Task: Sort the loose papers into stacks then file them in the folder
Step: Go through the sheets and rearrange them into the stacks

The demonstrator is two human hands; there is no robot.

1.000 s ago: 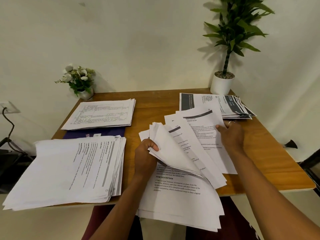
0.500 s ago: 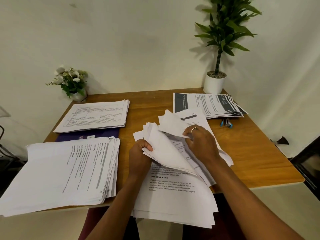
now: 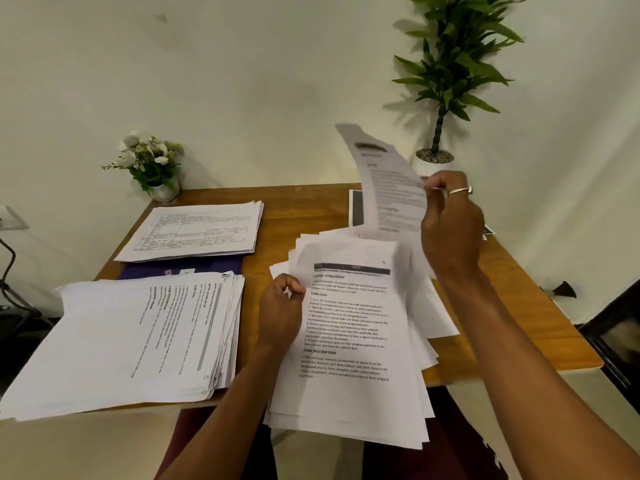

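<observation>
loose white printed papers [image 3: 349,341] gripped steady by left hand [image 3: 280,306]; right hand [image 3: 450,220] pinches grey-headed sheet [image 3: 388,188] aloft, likely for sorting.

The left forearm [image 3: 221,414] comes up from the lower middle, and the right forearm [image 3: 519,362] rises from the lower right corner. The left hand [image 3: 280,308] sits low, its back to the camera, with fingers [image 3: 294,285] curled in and pinching the left edge of the loose paper pile [image 3: 349,344]. The right hand [image 3: 452,223] is raised higher and farther out, thumb and fingertips pinching the edge of a single upstanding sheet [image 3: 391,188]. A ring [image 3: 460,191] shows on one finger.
</observation>
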